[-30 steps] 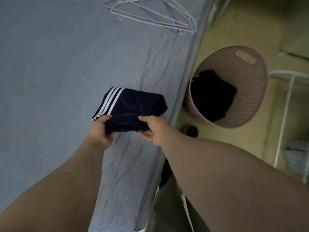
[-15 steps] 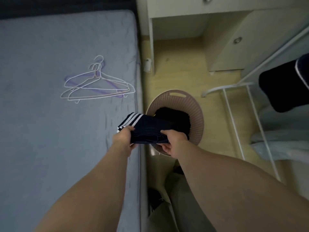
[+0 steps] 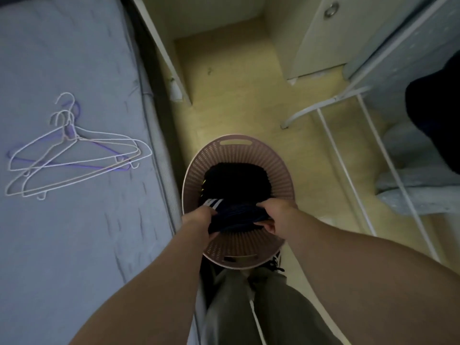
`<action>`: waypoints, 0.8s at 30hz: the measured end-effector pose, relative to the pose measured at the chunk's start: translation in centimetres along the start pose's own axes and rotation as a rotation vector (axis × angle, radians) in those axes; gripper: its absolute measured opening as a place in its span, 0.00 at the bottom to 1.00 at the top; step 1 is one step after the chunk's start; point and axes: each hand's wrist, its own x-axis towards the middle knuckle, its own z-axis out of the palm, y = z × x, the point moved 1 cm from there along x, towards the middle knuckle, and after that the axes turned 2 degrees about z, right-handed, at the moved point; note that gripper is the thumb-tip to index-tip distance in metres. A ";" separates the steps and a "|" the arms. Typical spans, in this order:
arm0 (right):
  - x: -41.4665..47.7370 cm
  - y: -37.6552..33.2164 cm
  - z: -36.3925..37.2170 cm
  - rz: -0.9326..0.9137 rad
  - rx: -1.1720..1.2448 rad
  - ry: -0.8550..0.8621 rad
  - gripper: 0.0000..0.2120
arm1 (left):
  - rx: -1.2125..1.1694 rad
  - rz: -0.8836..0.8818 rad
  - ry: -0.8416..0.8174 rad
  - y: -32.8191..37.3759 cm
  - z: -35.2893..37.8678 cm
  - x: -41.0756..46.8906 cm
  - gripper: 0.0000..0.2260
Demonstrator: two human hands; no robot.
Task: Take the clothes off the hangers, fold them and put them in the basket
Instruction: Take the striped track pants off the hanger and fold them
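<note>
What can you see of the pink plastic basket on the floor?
The round pink perforated plastic basket stands upright on the pale floor beside the grey bed. Slot handles are cut in its far and near rims. Black clothes lie inside. The left hand and right hand hold a folded navy white-striped garment over its near side.

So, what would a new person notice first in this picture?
The left hand and right hand grip a folded navy garment with white stripes over a round pink perforated plastic basket holding dark clothes. Left of it, empty white and purple wire hangers lie on a grey-blue bed.
</note>
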 end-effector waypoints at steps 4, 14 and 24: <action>4.8 -1.1 1.1 -0.139 0.030 0.065 0.18 | -0.007 0.137 0.051 0.9 1.6 4.5 0.27; 23.2 3.7 3.4 -0.185 -0.597 0.221 0.28 | 0.917 0.282 0.078 -4.8 5.4 19.2 0.50; 23.3 1.5 4.8 -0.641 -1.319 0.333 0.34 | 1.972 1.375 0.175 -1.9 11.1 17.0 0.41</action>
